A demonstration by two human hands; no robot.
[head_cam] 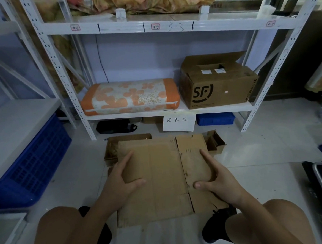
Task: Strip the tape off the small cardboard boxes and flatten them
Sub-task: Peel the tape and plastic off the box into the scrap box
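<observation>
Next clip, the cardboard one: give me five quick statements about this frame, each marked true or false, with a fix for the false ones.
1. Both hands are on the flattened cardboard. True: the left hand and the right hand each grip a side of it.
2. The SF box on the shelf is taped closed. False: its top flaps stand open.
3. An orange flowered cushion lies left of the SF box. True.
4. The handwritten paper sign hangs from the top shelf. False: it hangs from the lower shelf's edge.
5. The blue crate sits to the person's right. False: it is on the left.
</observation>
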